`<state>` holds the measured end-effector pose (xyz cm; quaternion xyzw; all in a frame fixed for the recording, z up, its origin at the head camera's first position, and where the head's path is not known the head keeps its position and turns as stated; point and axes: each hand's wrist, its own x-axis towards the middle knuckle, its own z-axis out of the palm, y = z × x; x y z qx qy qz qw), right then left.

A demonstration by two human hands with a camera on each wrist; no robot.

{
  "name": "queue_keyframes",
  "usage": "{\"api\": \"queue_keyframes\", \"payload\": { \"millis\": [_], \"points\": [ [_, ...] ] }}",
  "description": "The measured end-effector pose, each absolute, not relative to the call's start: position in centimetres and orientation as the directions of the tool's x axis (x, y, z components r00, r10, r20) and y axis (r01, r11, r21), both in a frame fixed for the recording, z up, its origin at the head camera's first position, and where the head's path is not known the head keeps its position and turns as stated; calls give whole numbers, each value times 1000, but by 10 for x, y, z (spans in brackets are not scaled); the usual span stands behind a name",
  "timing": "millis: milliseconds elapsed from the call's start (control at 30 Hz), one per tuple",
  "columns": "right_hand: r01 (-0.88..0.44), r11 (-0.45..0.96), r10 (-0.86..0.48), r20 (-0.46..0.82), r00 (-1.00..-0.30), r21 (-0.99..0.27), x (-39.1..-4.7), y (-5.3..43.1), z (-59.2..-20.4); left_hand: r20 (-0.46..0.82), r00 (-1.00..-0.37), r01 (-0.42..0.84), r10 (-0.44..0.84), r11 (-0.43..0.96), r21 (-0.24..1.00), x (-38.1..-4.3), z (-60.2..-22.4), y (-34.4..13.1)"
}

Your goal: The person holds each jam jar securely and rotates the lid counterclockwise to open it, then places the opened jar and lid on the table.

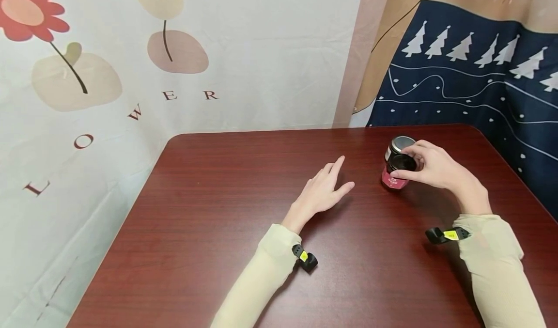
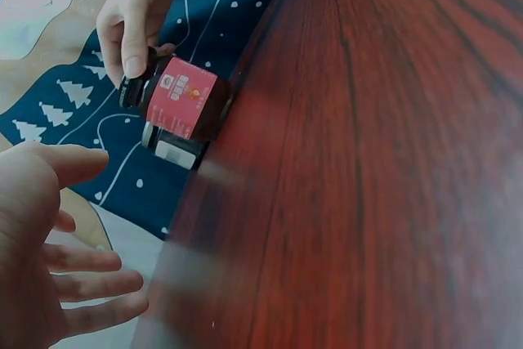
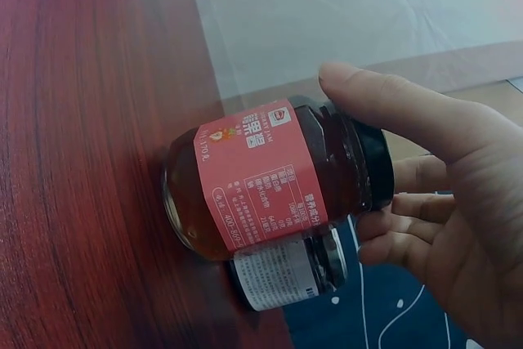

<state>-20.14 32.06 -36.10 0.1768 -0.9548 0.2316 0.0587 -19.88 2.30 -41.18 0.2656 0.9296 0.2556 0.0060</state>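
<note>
A jam jar (image 3: 257, 173) with a pink-red label and black lid is at the right rear of the table. My right hand (image 1: 442, 169) holds it by the lid, thumb on one side and fingers on the other. Just behind it stands a second, dark jar (image 1: 402, 143) with a silvery top and a white label (image 3: 278, 274), partly hidden by the jam jar. Left of the jars, my left hand (image 1: 320, 192) hovers over the table with fingers spread, holding nothing; in the left wrist view its fingers (image 2: 94, 285) are apart from both jars.
The reddish-brown wooden table (image 1: 218, 211) ends behind the jars and to their right. A pale cloth with flower prints (image 1: 270, 52) hangs behind it. At the right hangs a navy cloth with white trees (image 1: 462, 76). Both wrists wear black bands (image 1: 305, 257).
</note>
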Motion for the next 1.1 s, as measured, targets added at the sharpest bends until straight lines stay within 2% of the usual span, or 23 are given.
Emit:
{"api": "queue_keyframes", "payload": {
  "millis": [433, 933, 1100],
  "points": [
    [-371, 811, -338, 154, -928, -453, -200, 319, -359, 117, -858, 484, 501, 709, 513, -198, -411, 41],
    [-459, 775, -404, 218, -888, -435, -200, 314, -360, 105, -851, 484, 515, 691, 537, -196, -417, 60],
    [-451, 781, -404, 201, -892, -433, -200, 313, -360, 107, -841, 491, 531, 664, 563, -195, -418, 65]
  ]
}}
